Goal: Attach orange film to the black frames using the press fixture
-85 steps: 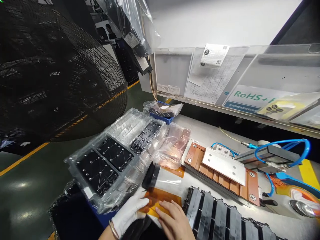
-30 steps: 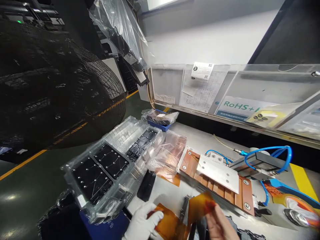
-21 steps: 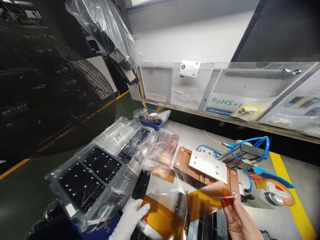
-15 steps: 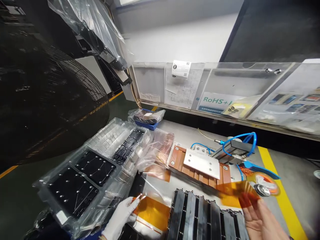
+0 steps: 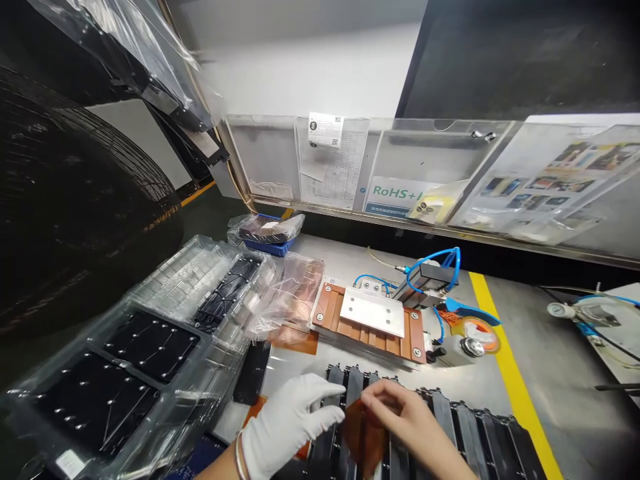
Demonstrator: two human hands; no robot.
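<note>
My right hand (image 5: pixel 400 417) is bare and pinches one edge of an amber translucent film sheet (image 5: pixel 363 437). The film hangs tilted over a row of long black strips (image 5: pixel 470 433) at the bottom of the view. Close by on the left is my left hand (image 5: pixel 290 423) in a white glove, its thumb and fingers apart and pointing toward the film. No object shows between those fingers. Part of another amber piece (image 5: pixel 255 408) shows beside the glove, largely covered by it.
Behind the strips stands a brown fixture (image 5: pixel 327 300) with a white top plate (image 5: pixel 373 312) and blue air hoses. Clear trays (image 5: pixel 165 283) with black panels fill the left. A small metal-capped bottle (image 5: pixel 457 350) and an orange tape roll (image 5: pixel 483 332) stand right of the fixture.
My right hand has brought the amber film leftward from beside the fixture to over the black strips. My left hand has left the amber sheet on the left and opened. The view has turned right.
</note>
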